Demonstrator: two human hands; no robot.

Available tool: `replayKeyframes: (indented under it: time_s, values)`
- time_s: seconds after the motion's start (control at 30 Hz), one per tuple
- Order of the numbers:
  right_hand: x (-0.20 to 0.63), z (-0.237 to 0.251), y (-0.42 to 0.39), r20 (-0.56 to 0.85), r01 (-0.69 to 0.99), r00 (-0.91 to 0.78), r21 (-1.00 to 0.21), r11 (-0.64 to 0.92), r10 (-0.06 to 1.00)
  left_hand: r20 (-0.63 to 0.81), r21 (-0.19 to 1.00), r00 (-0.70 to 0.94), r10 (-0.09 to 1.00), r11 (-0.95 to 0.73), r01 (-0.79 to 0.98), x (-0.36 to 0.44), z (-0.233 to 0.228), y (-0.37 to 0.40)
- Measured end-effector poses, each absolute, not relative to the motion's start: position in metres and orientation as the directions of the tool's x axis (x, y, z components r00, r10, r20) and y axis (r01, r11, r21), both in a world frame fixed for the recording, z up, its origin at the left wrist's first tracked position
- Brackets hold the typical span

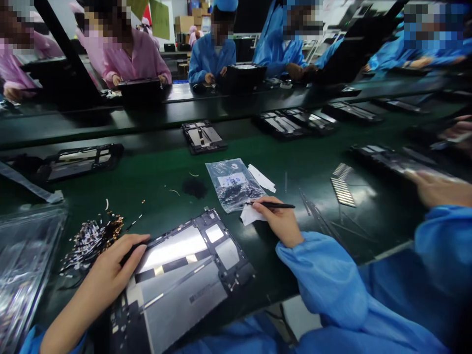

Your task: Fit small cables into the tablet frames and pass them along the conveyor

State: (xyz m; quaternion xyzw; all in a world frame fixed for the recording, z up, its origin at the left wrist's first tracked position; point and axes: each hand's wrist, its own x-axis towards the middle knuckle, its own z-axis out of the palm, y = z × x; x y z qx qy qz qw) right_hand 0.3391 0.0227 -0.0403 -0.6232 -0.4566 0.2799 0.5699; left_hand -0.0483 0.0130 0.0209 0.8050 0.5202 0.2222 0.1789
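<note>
Two hands of ours work at the near edge of the green bench. At far left a stack of clear plastic trays (25, 255) lies near us, and just right of it sits a heap of small dark and gold-coloured parts (92, 238). Our left hand (112, 270) rests next to that heap, fingers curled loosely, fingertips touching the upper left corner of the open tablet chassis (180, 280), which lies tilted in front of us with its silver shielding facing up. Whether the hand pinches anything small we cannot tell.

Farther off, beyond the chassis, a clear bag (232, 184) with a white label lies flat, a white strip (261, 178) beside its right edge. Our right hand (280, 221) sits just near of the bag, closed around thin black tweezers (275, 205) that point right, its fingers over a white paper scrap (249, 215).

To the right, a card of pale strips (342, 189) lies on the bench, and a co-worker's hand (438, 189) in a blue sleeve rests by another chassis (391, 160).
</note>
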Motion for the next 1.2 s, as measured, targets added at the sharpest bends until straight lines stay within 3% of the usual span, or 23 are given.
replayKeyframes:
  time_s: [0.13,0.2,0.33,0.43,0.53,0.67,0.83,1.03,1.2]
  values:
    - [0.329,-0.024,0.015,0.115,0.167,0.418,-0.985,0.048,0.901,0.282,0.525,0.274,0.92,-0.387,0.758,-0.048,0.024,0.011]
    - [0.314,-0.009,0.012,0.076,0.117,0.358,-0.992,0.036,0.93,0.271,0.589,0.228,0.935,-0.348,0.729,-0.041,0.03,0.009]
    - [0.266,0.022,0.011,-0.012,-0.007,0.115,-1.0,-0.011,0.993,0.073,0.843,0.263,0.962,-0.2,0.499,-0.01,0.046,-0.002]
    - [0.232,0.038,0.014,-0.09,-0.157,-0.127,-0.981,-0.11,0.988,-0.068,0.93,0.283,0.957,-0.042,0.365,0.014,0.054,-0.01]
    - [0.209,0.045,0.017,-0.15,-0.216,-0.247,-0.955,-0.206,0.957,-0.142,0.956,0.26,0.955,0.064,0.286,0.026,0.054,-0.015]
    - [0.197,0.044,0.02,-0.259,-0.235,-0.284,-0.914,-0.329,0.923,-0.239,0.961,0.235,0.942,0.196,0.193,0.027,0.05,-0.019]
    - [0.195,0.04,0.023,-0.362,-0.283,-0.319,-0.845,-0.453,0.876,-0.257,0.963,0.209,0.944,0.232,0.138,0.027,0.047,-0.02]
    - [0.195,0.04,0.023,-0.377,-0.313,-0.393,-0.803,-0.508,0.839,-0.255,0.967,0.239,0.937,0.239,0.094,0.026,0.047,-0.021]
    - [0.195,0.04,0.028,-0.338,-0.269,-0.31,-0.865,-0.423,0.889,-0.237,0.952,0.148,0.96,0.199,0.234,0.011,0.045,-0.023]
